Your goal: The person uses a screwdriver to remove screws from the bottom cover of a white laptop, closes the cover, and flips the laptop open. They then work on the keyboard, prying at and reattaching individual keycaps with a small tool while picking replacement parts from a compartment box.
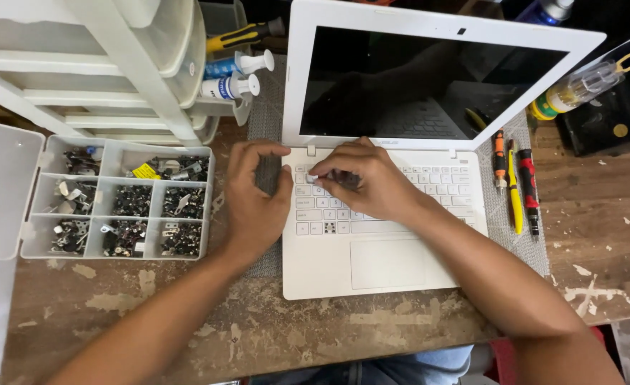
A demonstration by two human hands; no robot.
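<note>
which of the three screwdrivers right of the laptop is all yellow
The middle screwdriver, lying between the orange-and-black one and the red-and-black one.

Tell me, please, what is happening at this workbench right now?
A person works on an open white laptop with a dark screen, set on a grey mat on a worn wooden table. The right hand presses fingertips on the upper-left keys; the left hand rests at the laptop's left edge. A clear compartment box of small metal parts lies left, and screwdrivers lie right.
</note>
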